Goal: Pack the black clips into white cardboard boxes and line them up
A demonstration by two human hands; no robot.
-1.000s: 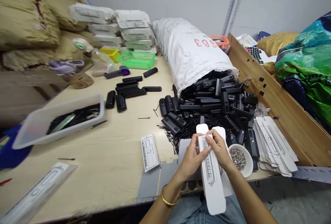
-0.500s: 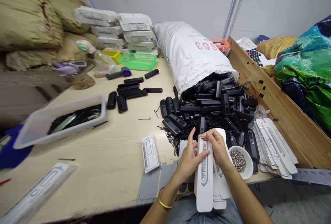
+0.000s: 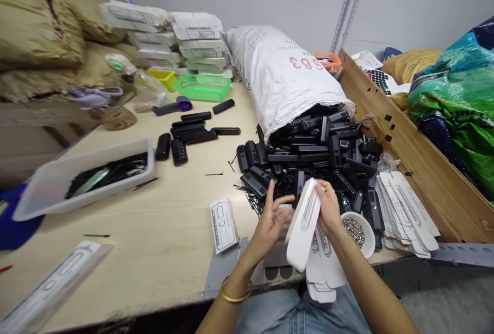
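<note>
Clearly, the box (image 3: 303, 226) sits just right of centre in the lower half of the frame, aslant, with its upper end leaning right. It is white, long and narrow, with a grey line drawing running lengthwise down its face; motion blur smears the print, so the details cannot be read. Its lower end is rounded.

The right hand (image 3: 328, 208) is clamped on the box's upper right edge. The left hand (image 3: 272, 221) is at its left, fingers spread apart, a gold bangle (image 3: 235, 295) on the wrist; whether a fingertip touches the box cannot be told.

Below the box, at lower right, flat cartons (image 3: 324, 267) overlap in a fan, white with similar grey drawings. Just beside the right forearm stands a white bowl (image 3: 369, 239) of small metal bits (image 3: 354, 232). Black parts (image 3: 301, 156) heap up above the hands.
</note>
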